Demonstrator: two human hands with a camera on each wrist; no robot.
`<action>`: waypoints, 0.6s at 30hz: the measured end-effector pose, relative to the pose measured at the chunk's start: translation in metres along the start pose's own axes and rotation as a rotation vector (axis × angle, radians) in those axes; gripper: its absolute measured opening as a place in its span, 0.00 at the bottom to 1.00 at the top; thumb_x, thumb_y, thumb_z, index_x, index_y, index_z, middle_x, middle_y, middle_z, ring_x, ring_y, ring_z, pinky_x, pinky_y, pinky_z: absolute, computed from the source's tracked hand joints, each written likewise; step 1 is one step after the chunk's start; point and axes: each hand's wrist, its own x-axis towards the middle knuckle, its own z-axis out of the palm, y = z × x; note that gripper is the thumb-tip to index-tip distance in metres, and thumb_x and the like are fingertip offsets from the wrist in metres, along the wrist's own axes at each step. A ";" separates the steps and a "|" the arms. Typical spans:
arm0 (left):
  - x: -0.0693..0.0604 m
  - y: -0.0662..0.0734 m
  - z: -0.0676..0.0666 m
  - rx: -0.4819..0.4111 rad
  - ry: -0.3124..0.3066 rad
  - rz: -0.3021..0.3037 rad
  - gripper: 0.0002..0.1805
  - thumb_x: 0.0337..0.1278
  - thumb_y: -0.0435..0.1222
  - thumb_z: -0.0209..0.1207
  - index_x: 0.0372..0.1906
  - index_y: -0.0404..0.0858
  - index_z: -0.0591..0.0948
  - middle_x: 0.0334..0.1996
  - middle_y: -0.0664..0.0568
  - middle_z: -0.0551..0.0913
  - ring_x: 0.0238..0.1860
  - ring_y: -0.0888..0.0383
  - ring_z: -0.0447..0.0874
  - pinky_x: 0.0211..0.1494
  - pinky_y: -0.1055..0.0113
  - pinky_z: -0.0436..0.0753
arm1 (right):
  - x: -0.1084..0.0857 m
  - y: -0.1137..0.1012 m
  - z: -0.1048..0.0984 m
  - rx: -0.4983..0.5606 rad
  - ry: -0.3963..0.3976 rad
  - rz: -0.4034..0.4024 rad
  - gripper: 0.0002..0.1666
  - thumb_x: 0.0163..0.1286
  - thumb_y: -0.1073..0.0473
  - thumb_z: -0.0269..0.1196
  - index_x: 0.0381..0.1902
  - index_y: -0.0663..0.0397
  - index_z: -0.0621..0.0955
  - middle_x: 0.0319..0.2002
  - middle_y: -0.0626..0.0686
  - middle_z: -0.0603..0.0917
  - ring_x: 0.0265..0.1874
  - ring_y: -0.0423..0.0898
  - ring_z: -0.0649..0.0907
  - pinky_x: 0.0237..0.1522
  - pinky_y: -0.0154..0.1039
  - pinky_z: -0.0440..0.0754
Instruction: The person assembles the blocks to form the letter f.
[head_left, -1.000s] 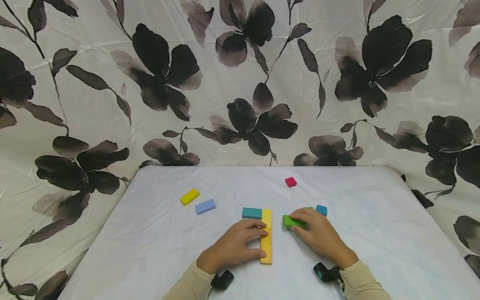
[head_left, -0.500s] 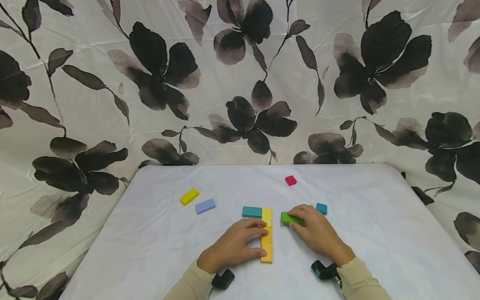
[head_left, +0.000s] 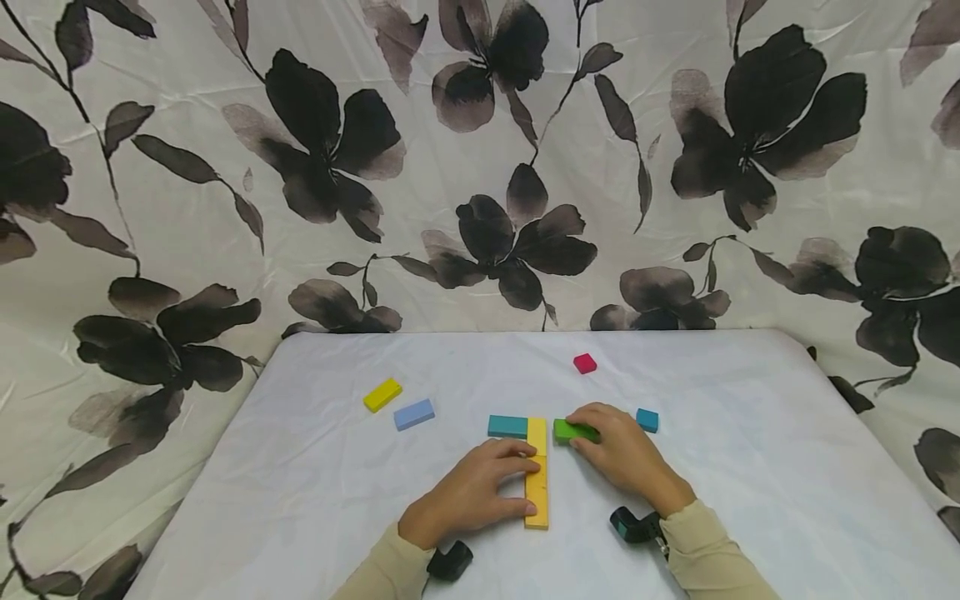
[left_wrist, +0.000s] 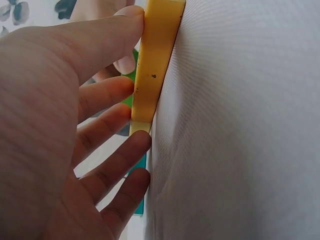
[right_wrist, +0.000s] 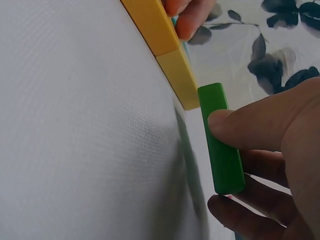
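Note:
My left hand [head_left: 476,485] rests its thumb and fingertips against the left side of an orange-yellow block [head_left: 537,492]. That block lies lengthwise, end to end with a paler yellow block [head_left: 537,435] at its far end. A teal block [head_left: 507,426] adjoins the paler one on the left, forming a corner. To the right, my right hand [head_left: 628,454] pinches a green block [right_wrist: 222,145] between thumb and fingers. In the right wrist view the green block is held off the cloth, its shadow apart from it. A gap separates it from the paler yellow block.
On the white-covered table [head_left: 300,500] lie a yellow block [head_left: 382,395] and a light blue block [head_left: 414,414] at the left. A red block [head_left: 585,363] sits far back, and a blue block [head_left: 647,420] lies just beyond the right hand. Floral cloth [head_left: 480,167] hangs behind.
My right hand has moved left and slightly away from me with the green block, closer to the paler yellow block. The left hand stays in place.

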 end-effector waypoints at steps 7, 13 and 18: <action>0.000 -0.001 0.001 0.006 0.004 0.007 0.30 0.60 0.61 0.62 0.62 0.51 0.82 0.65 0.63 0.73 0.66 0.61 0.69 0.68 0.57 0.71 | 0.007 -0.002 0.003 -0.017 -0.024 0.005 0.18 0.65 0.59 0.72 0.53 0.51 0.86 0.52 0.48 0.84 0.53 0.48 0.81 0.59 0.50 0.78; 0.000 -0.002 0.002 0.011 0.000 -0.001 0.30 0.60 0.62 0.61 0.62 0.51 0.82 0.65 0.64 0.72 0.67 0.61 0.68 0.68 0.56 0.71 | 0.009 -0.001 0.007 -0.022 -0.040 0.026 0.19 0.65 0.58 0.72 0.54 0.50 0.86 0.52 0.48 0.84 0.55 0.47 0.81 0.60 0.51 0.77; 0.000 -0.001 0.001 0.010 -0.004 -0.009 0.30 0.60 0.61 0.61 0.62 0.52 0.81 0.65 0.64 0.72 0.67 0.61 0.68 0.68 0.56 0.71 | 0.010 0.000 0.009 -0.028 -0.037 0.006 0.19 0.64 0.58 0.72 0.53 0.50 0.86 0.52 0.48 0.84 0.55 0.47 0.81 0.60 0.50 0.77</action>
